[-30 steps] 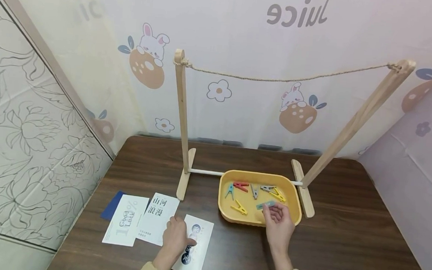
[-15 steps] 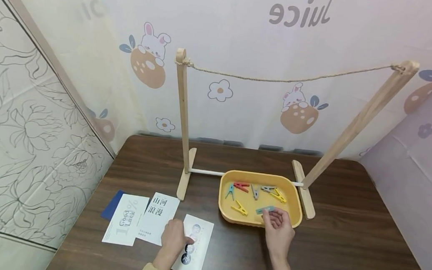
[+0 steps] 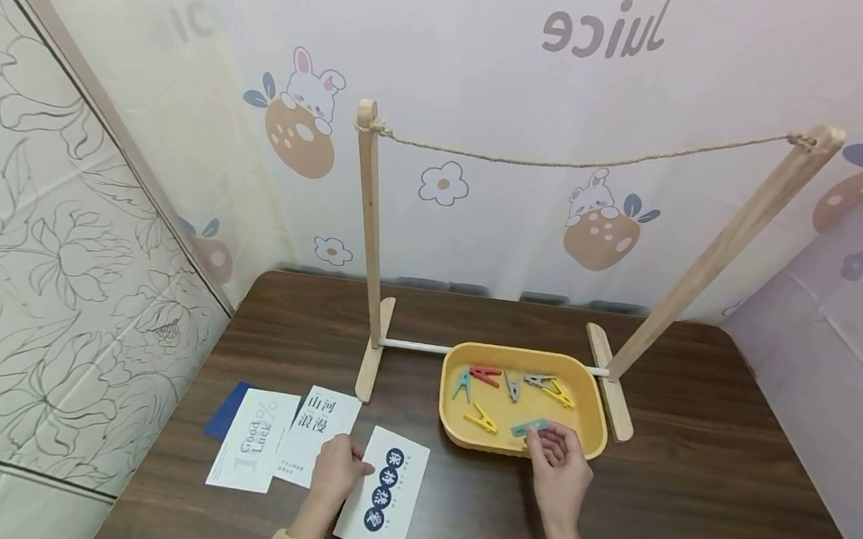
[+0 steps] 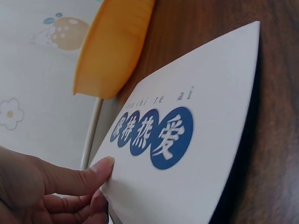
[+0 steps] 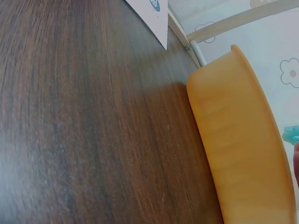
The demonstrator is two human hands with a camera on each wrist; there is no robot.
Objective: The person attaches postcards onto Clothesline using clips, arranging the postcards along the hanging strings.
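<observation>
My left hand (image 3: 354,465) pinches the left edge of a white card with blue circles (image 3: 383,492) near the table's front. In the left wrist view the thumb lies on top of the card (image 4: 187,154) and the fingers (image 4: 70,205) curl under it, so that edge is raised off the wood. My right hand (image 3: 542,438) reaches over the near wall of the yellow tray (image 3: 447,417), its curled fingers pinching the near end of a teal clothespin (image 3: 524,428). The right wrist view shows the tray's outer wall (image 5: 243,154) and a sliver of the teal clothespin (image 5: 290,133).
Red, grey, blue and yellow clothespins (image 3: 513,385) lie in the tray. A wooden frame (image 3: 370,240) with a rope (image 3: 574,161) strung across stands behind it. Two white cards (image 3: 280,438) and a blue one (image 3: 224,412) lie at the left. Curtained walls close in around the table.
My left hand slid off the card's face to its left edge and lifted it, uncovering the blue circles. My right hand drew the teal clothespin toward the tray's near wall.
</observation>
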